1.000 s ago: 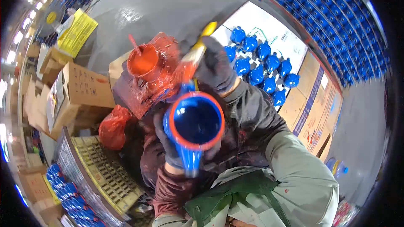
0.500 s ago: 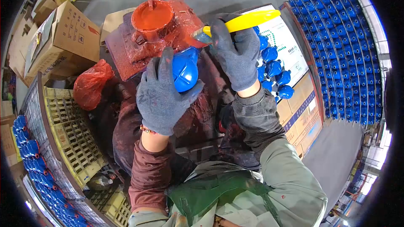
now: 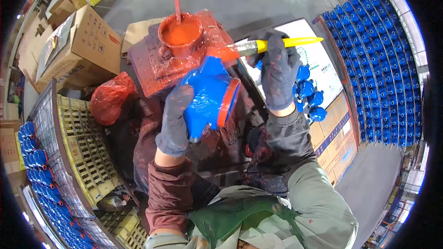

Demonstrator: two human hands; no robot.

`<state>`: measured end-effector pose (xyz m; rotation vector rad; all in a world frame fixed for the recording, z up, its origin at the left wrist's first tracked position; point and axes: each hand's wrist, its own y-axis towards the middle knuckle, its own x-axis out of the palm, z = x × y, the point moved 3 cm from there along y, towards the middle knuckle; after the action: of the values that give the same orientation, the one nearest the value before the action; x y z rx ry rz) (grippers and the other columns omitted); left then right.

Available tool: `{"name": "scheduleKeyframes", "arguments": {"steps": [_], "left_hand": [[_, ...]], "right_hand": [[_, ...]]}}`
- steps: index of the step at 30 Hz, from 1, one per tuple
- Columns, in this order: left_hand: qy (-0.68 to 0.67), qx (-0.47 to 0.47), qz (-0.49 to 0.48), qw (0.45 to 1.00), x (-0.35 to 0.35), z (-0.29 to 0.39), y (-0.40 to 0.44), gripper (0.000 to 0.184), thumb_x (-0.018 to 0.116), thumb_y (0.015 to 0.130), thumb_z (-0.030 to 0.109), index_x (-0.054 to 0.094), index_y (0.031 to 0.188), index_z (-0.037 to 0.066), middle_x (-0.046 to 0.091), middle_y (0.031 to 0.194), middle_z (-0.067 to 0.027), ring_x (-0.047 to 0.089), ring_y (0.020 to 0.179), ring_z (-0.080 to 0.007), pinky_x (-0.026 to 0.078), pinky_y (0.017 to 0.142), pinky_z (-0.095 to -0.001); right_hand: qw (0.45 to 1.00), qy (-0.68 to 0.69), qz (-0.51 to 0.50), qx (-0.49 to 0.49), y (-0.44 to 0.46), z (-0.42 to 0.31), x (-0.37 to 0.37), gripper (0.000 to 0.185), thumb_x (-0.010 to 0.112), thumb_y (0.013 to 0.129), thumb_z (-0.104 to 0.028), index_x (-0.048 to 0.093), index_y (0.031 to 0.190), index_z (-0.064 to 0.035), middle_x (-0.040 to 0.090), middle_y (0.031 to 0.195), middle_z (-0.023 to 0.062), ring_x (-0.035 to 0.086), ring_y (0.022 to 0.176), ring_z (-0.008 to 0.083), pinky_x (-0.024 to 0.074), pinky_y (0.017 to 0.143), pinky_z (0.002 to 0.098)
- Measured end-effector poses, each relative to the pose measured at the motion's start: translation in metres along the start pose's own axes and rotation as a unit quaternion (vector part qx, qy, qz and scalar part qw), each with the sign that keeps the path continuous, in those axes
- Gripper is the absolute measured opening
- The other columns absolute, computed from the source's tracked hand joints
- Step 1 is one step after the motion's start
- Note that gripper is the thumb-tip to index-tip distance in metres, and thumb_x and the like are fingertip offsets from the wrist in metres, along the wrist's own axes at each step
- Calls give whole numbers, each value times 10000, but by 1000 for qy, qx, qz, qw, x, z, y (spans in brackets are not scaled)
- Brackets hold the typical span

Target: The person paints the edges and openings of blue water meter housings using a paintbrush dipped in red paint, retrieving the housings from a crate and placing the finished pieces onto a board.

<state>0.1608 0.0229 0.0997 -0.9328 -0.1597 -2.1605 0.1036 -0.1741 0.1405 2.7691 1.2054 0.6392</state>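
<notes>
Left hand (image 3: 175, 122) grips one side of the blue casing (image 3: 207, 94), red rim (image 3: 229, 103) opposite! Right hand (image 3: 280, 71) clutches the brush (image 3: 261, 46), bristles (image 3: 225, 54) pointing left.

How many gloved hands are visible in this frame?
2. The left hand holds the blue part near the middle; the right hand, farther right, grips the yellow-handled brush. Neither is fully hidden.

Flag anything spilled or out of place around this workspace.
Glossy red paint smears the outside of the round, red-coated pot and the flat, dark-red stand beneath it; that looks spilled or dripped, since paint would normally stay inside. A small red spot also marks the pale grey-green right sleeve.
</notes>
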Motion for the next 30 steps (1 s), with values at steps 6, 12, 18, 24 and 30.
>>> {"name": "scheduleKeyframes", "arguments": {"steps": [6, 12, 18, 24, 30], "left_hand": [[-529, -204, -162, 808, -20, -53, 8, 793, 486, 842, 690, 432, 1359, 91, 512, 1320, -167, 577, 1071, -353, 517, 891, -471], [-247, -39, 22, 968, 21, -9, -10, 779, 534, 867, 597, 392, 1411, 58, 499, 1323, -217, 650, 892, -322, 562, 748, -401], [-271, -154, -168, 935, 15, 10, 1, 597, 509, 909, 550, 552, 1257, 67, 601, 1217, -149, 628, 1042, -276, 505, 929, -410], [530, 183, 116, 820, -5, -7, 12, 656, 730, 768, 454, 550, 1228, 22, 628, 1068, -172, 637, 937, -280, 528, 790, -395], [741, 228, 105, 623, 22, -10, 4, 676, 746, 713, 428, 549, 1244, 58, 601, 1091, -217, 625, 928, -389, 533, 745, -452]], "right_hand": [[850, 417, -131, 295, -1, 83, 8, 319, 492, 993, -313, 595, 1095, -29, 685, 923, 128, 670, 830, 232, 556, 705, 340], [879, 413, -80, 223, 18, 107, -19, 397, 492, 988, -406, 575, 1118, -40, 666, 919, 95, 654, 777, 181, 552, 664, 302], [910, 367, -37, 186, 15, 33, -3, 292, 552, 967, -352, 581, 1062, -78, 655, 845, 83, 643, 747, 176, 515, 621, 272], [998, -65, 13, 19, -3, 5, 7, 277, 602, 945, -287, 587, 993, -15, 604, 761, 58, 566, 612, 117, 432, 531, 236], [945, -288, -32, -150, -2, 19, 4, 194, 658, 882, -171, 642, 956, 8, 641, 749, 87, 599, 607, 151, 462, 553, 279]]}}
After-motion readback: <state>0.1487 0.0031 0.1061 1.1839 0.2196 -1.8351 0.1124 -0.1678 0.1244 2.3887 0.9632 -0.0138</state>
